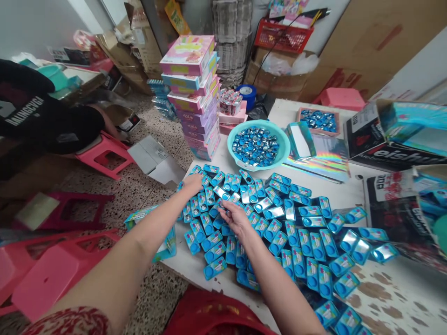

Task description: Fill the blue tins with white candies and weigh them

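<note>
Many small blue rectangular tins (308, 222) with a round spot at one end cover the table, some printed, some with a bare silver face. My left hand (193, 184) is down on the tins at the far left of the group, its fingers curled together; anything under them is hidden. Over the middle of the group, my right hand (233, 217) has thumb and fingers bent together close to a tin. Whatever lies between those fingertips is too small to make out. Behind the tins stands a turquoise bowl (234, 160) full of small round blue and silver pieces.
A tall stack of pink and purple boxes (195, 116) stands left of the bowl. A shallow tray (337, 122) of round pieces sits at the back. Open black cartons (366, 139) line the right. Left are pink stools (104, 156) and a seated person (45, 111).
</note>
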Demonstrator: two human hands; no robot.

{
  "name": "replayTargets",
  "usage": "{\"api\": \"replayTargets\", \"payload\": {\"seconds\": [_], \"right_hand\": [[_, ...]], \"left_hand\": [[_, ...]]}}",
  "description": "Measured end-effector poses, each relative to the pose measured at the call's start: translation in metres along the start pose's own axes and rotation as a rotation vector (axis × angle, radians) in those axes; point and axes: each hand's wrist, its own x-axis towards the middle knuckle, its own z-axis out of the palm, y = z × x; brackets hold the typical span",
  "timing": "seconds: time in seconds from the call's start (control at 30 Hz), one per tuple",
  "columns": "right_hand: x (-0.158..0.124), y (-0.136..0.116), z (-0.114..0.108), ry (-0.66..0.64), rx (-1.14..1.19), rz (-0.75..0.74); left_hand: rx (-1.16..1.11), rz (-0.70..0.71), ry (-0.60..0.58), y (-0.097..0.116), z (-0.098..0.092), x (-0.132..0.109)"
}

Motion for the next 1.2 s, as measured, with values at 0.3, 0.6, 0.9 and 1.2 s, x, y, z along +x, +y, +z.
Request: {"api": "replayTargets", "payload": {"seconds": [0.3, 0.6, 0.9, 1.2], "right_hand": [[0.003, 0.015, 0.008, -0.086, -0.046, 0.028], [-0.002, 0.008, 0.001, -0.134, -0.031, -0.009], [-0.005, -0.006, -0.021, -0.163, 0.137, -0.020], [-0.006, 0.006, -0.019, -0.099, 0.024, 0.059]], "left_hand": [[-0.760, 0.511, 0.006, -0.013, 0.064, -0.094], [-0.403, 0.168, -0.048, -0.005, 0.049, -0.056], [0.015, 0.036, -0.096, 0.033, 0.037, -0.021], [-0.439, 0.464, -0.016, 0.003, 0.047, -0.086]]}}
